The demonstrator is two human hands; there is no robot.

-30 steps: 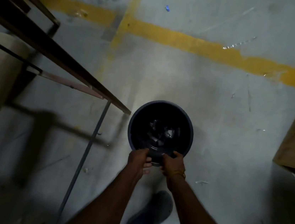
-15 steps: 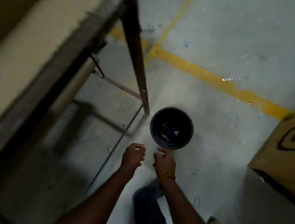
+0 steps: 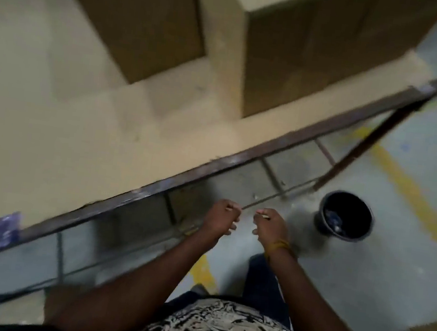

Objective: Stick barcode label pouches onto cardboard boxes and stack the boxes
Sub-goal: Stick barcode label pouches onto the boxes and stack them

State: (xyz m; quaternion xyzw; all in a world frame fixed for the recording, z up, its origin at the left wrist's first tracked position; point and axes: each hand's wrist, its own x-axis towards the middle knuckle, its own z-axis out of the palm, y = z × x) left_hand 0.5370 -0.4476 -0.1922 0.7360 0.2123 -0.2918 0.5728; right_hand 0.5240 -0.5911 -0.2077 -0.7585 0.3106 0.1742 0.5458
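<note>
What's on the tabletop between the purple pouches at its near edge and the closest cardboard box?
Nothing shows in the blurred head view: from the purple pouches to the cardboard box, the table is bare tan surface.

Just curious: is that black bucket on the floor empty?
No. The upright bucket holds some scraps at its bottom; blur hides what they are.

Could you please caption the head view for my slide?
Both hands, left and right, hover beside the table holding cardboard boxes.
</note>
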